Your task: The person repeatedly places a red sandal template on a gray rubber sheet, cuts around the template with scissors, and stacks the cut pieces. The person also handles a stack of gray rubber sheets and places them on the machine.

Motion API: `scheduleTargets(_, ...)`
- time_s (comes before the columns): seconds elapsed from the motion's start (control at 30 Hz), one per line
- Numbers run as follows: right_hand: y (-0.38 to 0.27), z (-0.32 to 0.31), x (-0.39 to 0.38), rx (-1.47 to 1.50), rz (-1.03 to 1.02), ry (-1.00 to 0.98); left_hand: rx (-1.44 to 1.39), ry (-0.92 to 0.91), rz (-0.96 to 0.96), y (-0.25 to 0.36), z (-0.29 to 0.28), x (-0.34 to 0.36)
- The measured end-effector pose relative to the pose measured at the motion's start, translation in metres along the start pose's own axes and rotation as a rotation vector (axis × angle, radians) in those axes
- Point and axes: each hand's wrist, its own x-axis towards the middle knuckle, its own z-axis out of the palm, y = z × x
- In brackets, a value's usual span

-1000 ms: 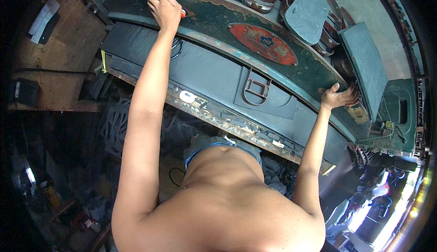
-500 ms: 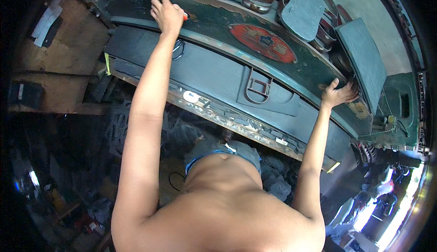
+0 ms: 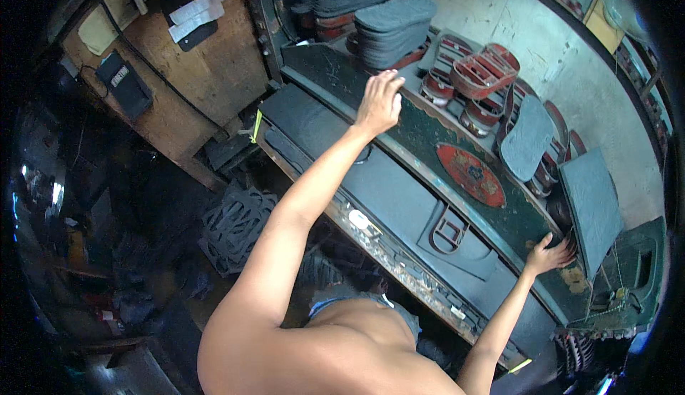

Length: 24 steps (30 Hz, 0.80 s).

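My left hand [image 3: 378,104] rests on the dark green beam [image 3: 421,134] of a press, near its left part, with its fingers stretched and apart. At the beam's right end my right hand [image 3: 551,255] lies with spread fingers and raised thumb, its fingertips partly beside a tilted grey board [image 3: 591,206]. Neither hand appears to hold anything. Below the beam, a steel cutting die [image 3: 449,229] with reddish edges stands on a dark grey foam sheet [image 3: 392,194]. Beyond my left hand rises a stack of grey sole-shaped pieces [image 3: 394,27].
Several reddish cutting dies [image 3: 486,70] crowd the ledge behind the beam, with one grey sole piece [image 3: 526,138] leaning on them. Scraps and a white roll [image 3: 359,219] lie along the table's front edge. Cut-out foam waste [image 3: 239,220] lies lower left. A wooden panel [image 3: 214,74] stands at left.
The view has swung left and upward, showing more of the sole stack and wooden panel. Both hands stay at about the same places on the beam; a red knob by my left hand is now hidden.
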Motion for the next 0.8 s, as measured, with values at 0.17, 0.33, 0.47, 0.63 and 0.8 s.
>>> scheduleTargets(0.17, 0.012, 0.003, -0.004, -0.083, -0.02, -0.056, 0.118, -0.105, 0.136, -0.027, 0.015, 0.0)
scheduleTargets(0.33, 0.03, 0.01, -0.01, -0.064, -0.044, -0.031, 0.152, -0.004, 0.147, -0.04, 0.042, -0.006)
scheduleTargets(0.47, 0.027, 0.012, -0.007, -0.019, 0.005, 0.023, 0.092, 0.017, 0.133, -0.047, 0.059, -0.008)
scheduleTargets(0.63, 0.018, 0.019, -0.008, 0.083, 0.134, -0.056, 0.136, 0.152, 0.17, -0.052, 0.069, -0.008)
scheduleTargets(0.8, 0.026, 0.054, -0.01, 0.331, -0.063, -0.064, 0.013, 0.118, 0.117, -0.046, 0.064, -0.007)
